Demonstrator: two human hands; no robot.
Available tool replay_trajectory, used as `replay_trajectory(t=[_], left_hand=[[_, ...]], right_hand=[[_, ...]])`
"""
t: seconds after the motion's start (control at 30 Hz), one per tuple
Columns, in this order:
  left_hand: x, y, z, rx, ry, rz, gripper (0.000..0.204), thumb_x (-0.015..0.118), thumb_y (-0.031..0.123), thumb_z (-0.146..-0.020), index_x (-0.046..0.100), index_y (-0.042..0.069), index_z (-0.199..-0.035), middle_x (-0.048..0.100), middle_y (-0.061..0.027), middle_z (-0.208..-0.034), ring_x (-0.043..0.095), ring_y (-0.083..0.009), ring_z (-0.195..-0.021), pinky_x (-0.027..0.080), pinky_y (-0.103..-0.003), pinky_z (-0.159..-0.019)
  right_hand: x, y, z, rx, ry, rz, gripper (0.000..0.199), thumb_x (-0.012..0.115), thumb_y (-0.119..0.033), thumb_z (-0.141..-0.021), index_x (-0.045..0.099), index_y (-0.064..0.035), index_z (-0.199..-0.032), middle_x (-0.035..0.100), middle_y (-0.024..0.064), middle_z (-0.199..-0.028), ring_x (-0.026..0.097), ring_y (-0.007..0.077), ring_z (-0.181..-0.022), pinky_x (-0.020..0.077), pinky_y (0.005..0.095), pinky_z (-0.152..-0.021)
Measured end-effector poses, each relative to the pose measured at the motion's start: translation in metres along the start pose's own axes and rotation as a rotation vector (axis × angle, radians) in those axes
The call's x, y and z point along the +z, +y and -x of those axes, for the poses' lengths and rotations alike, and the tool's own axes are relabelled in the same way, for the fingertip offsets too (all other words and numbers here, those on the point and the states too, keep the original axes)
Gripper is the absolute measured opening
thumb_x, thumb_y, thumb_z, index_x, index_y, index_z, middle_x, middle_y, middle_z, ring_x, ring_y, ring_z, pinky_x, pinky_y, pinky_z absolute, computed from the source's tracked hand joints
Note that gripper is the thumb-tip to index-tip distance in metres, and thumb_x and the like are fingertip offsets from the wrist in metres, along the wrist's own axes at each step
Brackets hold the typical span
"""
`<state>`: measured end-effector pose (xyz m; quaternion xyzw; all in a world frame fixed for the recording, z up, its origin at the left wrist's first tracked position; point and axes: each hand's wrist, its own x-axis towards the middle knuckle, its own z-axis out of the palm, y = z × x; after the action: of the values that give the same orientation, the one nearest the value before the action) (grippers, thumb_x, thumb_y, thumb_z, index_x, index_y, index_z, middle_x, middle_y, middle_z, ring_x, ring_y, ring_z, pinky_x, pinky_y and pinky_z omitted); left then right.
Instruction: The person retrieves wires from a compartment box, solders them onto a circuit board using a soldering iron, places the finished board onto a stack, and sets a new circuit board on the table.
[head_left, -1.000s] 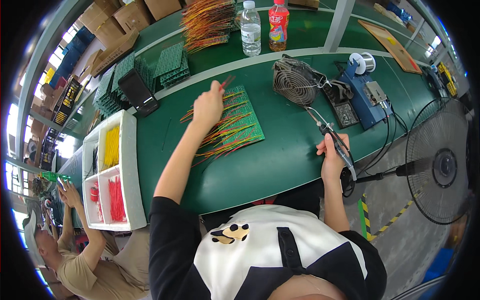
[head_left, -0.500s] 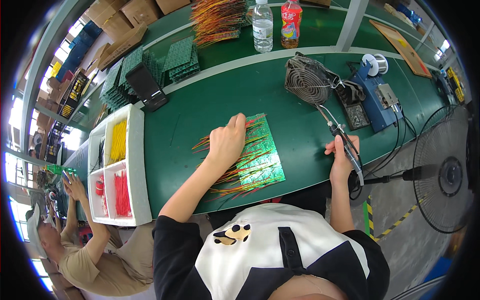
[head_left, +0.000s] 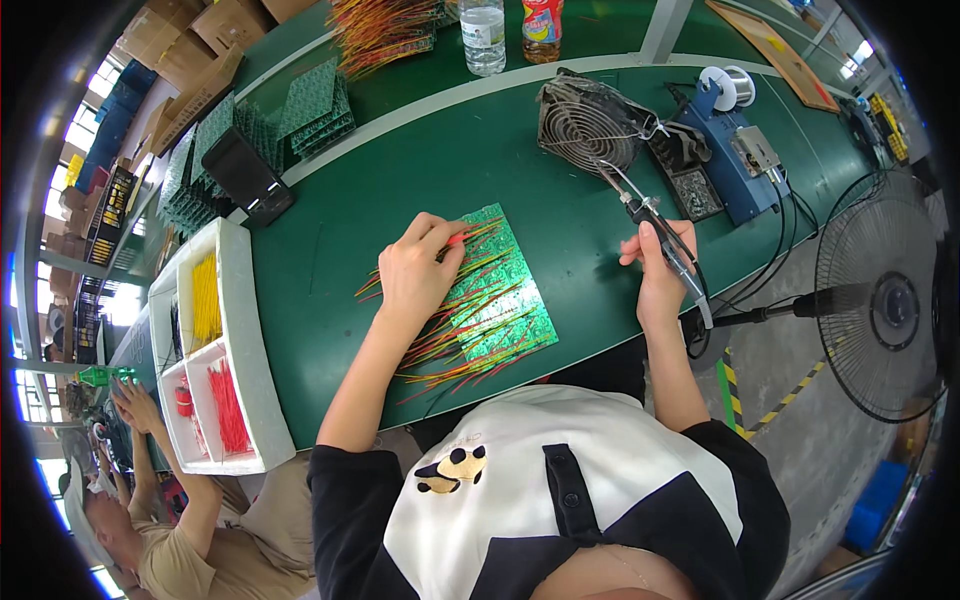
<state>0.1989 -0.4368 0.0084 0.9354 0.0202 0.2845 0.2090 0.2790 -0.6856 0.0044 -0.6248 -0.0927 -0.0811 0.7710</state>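
Observation:
A green circuit board panel [head_left: 522,300] lies on the bench before me, with many thin red, yellow and dark wires [head_left: 425,345] across it and off its left side. At the board's upper left, my left hand [head_left: 412,268] is closed, thumb and forefinger pinching what looks like a red wire [head_left: 457,239]. The palm side of that hand is hidden. My right hand [head_left: 660,272] grips a soldering iron [head_left: 672,246] with a feed tube, to the right of the board. Its tip points up and left, close to the round fan grille, away from the board.
A white foam box [head_left: 262,400] of yellow and red wires stands left. Behind are a black stand [head_left: 245,178], stacked boards [head_left: 318,108], two bottles [head_left: 483,38], a small fan [head_left: 585,125] and a blue solder-feeding unit [head_left: 738,165]. A floor fan [head_left: 885,300] is at right; a co-worker [head_left: 215,520] sits left.
The whole view has shifted, with the bench sitting further left and up. My left fingers now show a red bit between them at the board's edge. The soldering iron stays in my right hand.

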Motion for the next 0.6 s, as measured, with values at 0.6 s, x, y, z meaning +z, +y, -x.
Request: replay_trajectory(t=[0.6], left_hand=[[0.012,-0.016,0.006,-0.106,0.088,0.268,0.012,0.064,0.004,-0.073,0.067,0.006,-0.085,0.059,-0.0046,-0.08,0.059,-0.0188,-0.058,0.047,-0.03,-0.052]], right_hand=[[0.022,0.013,0.013,0.145,-0.121,-0.081,0.017,0.06,-0.008,-0.086,0.044,-0.0012,-0.089,0.06,0.0105,-0.067,0.057,0.0134,-0.054,0.0481,0.0245,-0.055]])
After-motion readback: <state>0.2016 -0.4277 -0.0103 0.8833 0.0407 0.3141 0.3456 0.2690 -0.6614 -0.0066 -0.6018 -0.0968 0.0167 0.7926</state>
